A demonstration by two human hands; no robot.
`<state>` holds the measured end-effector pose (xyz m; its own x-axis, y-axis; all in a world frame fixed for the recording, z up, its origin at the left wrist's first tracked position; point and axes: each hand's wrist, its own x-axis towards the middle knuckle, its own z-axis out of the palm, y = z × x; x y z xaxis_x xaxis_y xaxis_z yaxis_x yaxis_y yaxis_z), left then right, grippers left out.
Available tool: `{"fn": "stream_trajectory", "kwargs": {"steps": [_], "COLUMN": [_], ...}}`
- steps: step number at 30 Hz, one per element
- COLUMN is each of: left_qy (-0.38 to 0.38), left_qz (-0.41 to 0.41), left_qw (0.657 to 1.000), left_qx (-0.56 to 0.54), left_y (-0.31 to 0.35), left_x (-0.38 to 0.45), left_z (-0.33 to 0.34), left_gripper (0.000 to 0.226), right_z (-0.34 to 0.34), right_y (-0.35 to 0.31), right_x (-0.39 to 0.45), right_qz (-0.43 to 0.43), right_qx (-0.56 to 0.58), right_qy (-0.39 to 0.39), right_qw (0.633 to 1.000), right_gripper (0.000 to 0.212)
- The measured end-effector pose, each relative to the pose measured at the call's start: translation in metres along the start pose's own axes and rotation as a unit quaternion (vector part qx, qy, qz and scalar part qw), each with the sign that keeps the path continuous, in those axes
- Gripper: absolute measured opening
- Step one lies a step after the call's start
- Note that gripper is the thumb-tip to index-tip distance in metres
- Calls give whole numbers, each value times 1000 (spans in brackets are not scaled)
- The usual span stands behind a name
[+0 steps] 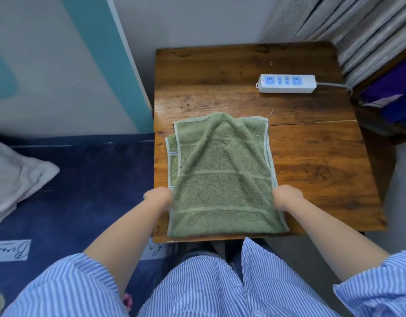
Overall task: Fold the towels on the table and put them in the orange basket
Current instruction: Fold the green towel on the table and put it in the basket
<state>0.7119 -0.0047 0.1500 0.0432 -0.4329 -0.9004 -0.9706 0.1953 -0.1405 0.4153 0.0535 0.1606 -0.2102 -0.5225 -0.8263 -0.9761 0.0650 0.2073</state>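
towel (221,179), green and fuzzy, lies on the near half of my wooden desk (312,170). it is folded over, so a second layer peeks out from under it along its left side. the top layer has a soft bump and some wrinkles running from its far edge down toward me. its near edge sits right at the near edge of the desk.

my left hand (159,199) is at the towel's left edge, close to the near end. my right hand (287,199) is at the towel's right edge, straight across from the left one. each grip has its fingers curled in and tucked under the cloth, so i am pinching the towel's edge on both sides. i cannot see my fingertips, because the towel hides them.

a white power strip (287,83) with blue sockets lies on the desk beyond the towel, off to the towel's right and well apart from it. its grey cord (332,85) runs away to the right, off the desk. a loose thread sticks up at the towel's far right corner.

left of the towel, past the desk edge, is a bed with a dark blue cover (83,184), and a white pillow (16,177) lies on it. right of the towel, past the desk, is a purple thing (389,99) i cannot make out. i am wearing a blue and white striped shirt (197,289).
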Motion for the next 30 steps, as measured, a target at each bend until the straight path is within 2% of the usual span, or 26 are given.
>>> {"fn": "stream_trajectory", "kwargs": {"steps": [2, 4, 7, 11, 14, 20, 23, 26, 28, 30], "left_qy": [90, 138, 173, 188, 188, 187, 202, 228, 253, 274], "left_qz": [-1, 4, 8, -5, -29, -90, -113, -102, -89, -64], "left_qw": [996, 990, 984, 980, 973, 946, 910, 829, 777, 752], "left_qx": [-26, -25, -38, -62, -129, -248, -343, -500, -569, -595], "left_y": [4, 12, 22, 34, 39, 43, 46, 50, 49, 46], "left_x": [5, 9, 20, 32, 42, 72, 84, 92, 92, 90], "left_z": [-27, -54, -82, -112, -128, -147, -152, -163, -171, -177], "left_gripper": [22, 15, 14, 25, 27, 38, 40, 51, 56, 53], "right_z": [-23, -47, -78, -116, -135, -150, -153, -157, -159, -160], "right_y": [-2, -2, -3, 3, 10, 24, 26, 32, 36, 41], "right_x": [10, 21, 38, 65, 87, 129, 138, 141, 139, 135], "right_qz": [-4, -10, -28, -48, -17, 28, 28, 11, -18, -49], "right_qx": [14, 35, 81, 141, 196, 344, 400, 450, 433, 409], "right_qy": [49, 95, 168, 252, 250, 161, 154, 179, 197, 188], "right_qw": [999, 995, 982, 956, 948, 925, 903, 875, 880, 892], "right_gripper": [18, 19, 23, 24, 31, 45, 50, 48, 39, 29]}}
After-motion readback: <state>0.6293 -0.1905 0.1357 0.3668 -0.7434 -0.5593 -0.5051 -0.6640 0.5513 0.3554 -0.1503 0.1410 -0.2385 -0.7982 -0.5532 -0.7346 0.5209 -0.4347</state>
